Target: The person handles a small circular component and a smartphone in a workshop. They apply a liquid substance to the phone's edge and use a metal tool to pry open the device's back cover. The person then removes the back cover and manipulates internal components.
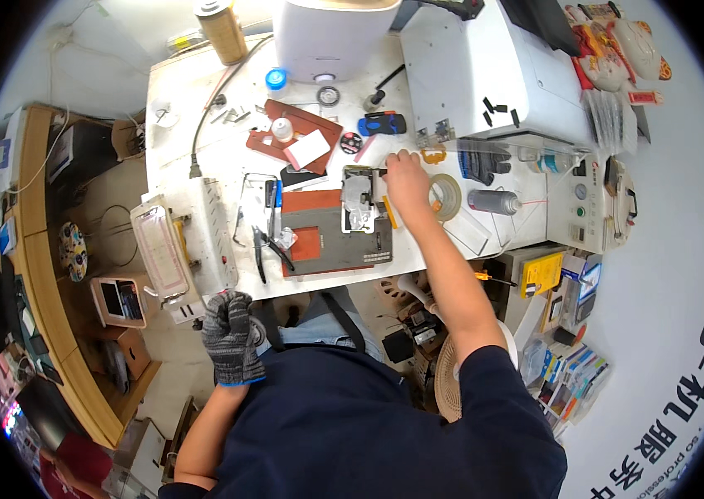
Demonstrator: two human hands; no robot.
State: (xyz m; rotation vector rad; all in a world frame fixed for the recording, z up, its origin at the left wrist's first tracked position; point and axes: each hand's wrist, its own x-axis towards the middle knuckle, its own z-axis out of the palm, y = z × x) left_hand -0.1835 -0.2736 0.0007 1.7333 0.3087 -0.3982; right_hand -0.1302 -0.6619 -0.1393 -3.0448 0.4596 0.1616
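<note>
My right hand (pixel 404 183), bare, reaches onto the white bench with curled fingers at the right edge of a metal fixture (pixel 359 200) that holds a small pale part; what the fingertips hold is hidden. The fixture lies on a grey-and-brown mat (pixel 335 254), beside black pliers (pixel 263 249) and a yellow tool (pixel 389 212). A tape roll (pixel 445 197) is right of my hand. My left hand (pixel 231 337), in a grey knit glove with blue cuff, is curled below the bench's front edge, over something grey that I cannot make out.
A power strip (pixel 216 229) and pale device (pixel 165 249) line the bench's left side. White machines (pixel 485 62) stand behind, with a dark glove (pixel 481 162) and spray can (pixel 493 202) at right. A wooden shelf (pixel 32 249) is far left; a person in red (pixel 69 474) shows lower left.
</note>
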